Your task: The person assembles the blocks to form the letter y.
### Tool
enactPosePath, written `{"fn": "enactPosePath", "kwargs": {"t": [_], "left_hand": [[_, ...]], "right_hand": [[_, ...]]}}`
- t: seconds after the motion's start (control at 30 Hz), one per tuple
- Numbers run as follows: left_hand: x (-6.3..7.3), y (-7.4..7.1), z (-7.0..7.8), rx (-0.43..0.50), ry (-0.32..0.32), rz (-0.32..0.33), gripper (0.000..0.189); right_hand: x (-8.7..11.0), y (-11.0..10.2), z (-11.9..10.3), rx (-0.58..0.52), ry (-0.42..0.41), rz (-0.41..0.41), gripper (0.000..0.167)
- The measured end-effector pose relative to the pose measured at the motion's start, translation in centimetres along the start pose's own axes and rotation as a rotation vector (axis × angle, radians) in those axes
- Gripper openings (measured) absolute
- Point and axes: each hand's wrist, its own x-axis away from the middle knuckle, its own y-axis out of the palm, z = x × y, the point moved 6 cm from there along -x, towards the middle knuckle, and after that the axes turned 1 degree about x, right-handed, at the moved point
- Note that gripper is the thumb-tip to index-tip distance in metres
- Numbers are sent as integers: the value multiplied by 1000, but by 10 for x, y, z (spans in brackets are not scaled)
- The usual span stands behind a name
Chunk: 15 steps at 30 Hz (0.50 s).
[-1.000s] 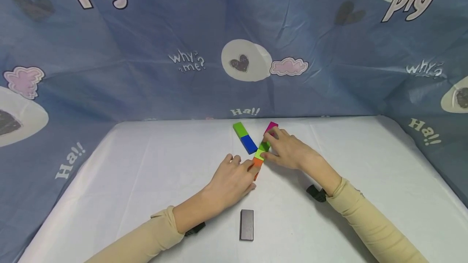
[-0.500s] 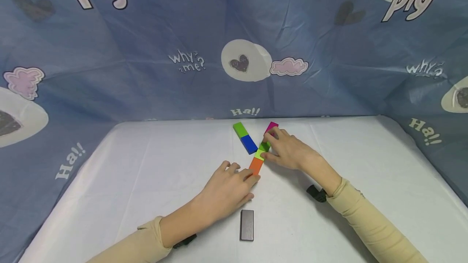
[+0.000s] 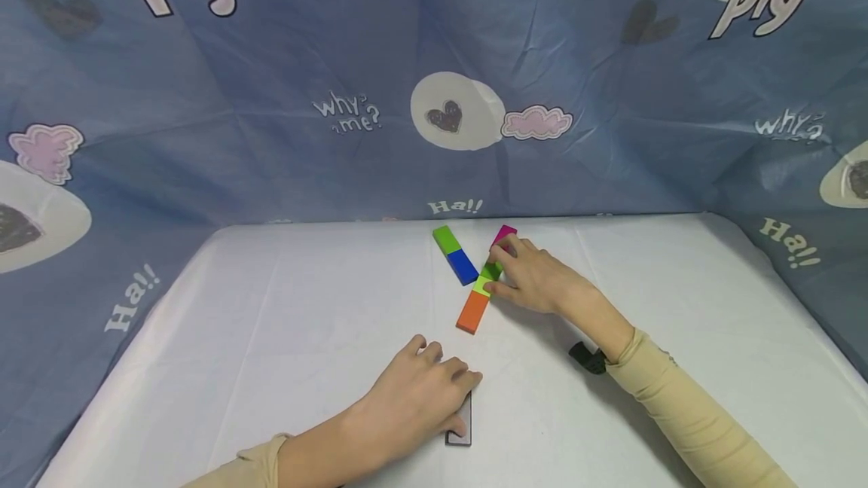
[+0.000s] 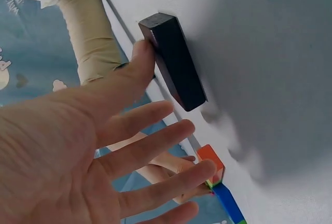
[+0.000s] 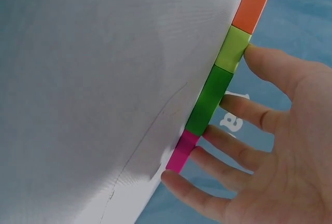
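Observation:
In the head view my left hand (image 3: 410,409) is over a dark grey rectangular block (image 4: 179,63) on the white table. Its thumb is at the side of that block, and the other fingers extend loosely past it. Farther off, my right hand (image 3: 532,277) touches a slanting row of blocks with spread fingers. That row joins an orange block (image 3: 472,312), a lime block (image 5: 232,49), a green block (image 5: 210,99) and a magenta block (image 5: 182,150) end to end. The right thumb touches the lime block; the other fingers lie along the green and magenta ones.
A blue block (image 3: 463,266) and a light green block (image 3: 446,240) form a second slanting line, meeting the first row near its lime and green blocks. A blue printed cloth (image 3: 271,134) rises behind the white table (image 3: 325,285).
My left hand has left the orange block and moved back toward me to the dark grey block. The orange block now lies fully uncovered. My right hand has stayed in place.

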Motion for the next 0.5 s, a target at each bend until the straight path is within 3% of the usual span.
{"fn": "enactPosePath", "kwargs": {"t": [0.13, 0.37, 0.5], "left_hand": [[-3, 1, -5, -16, -14, 61, 47], [-11, 9, -24, 32, -65, 93, 27], [-11, 8, -27, 37, -67, 117, 30]], "right_hand": [[0, 1, 1, -1, -3, 3, 41], [0, 2, 1, -10, -7, 3, 43], [0, 1, 1, -7, -3, -2, 43]]}}
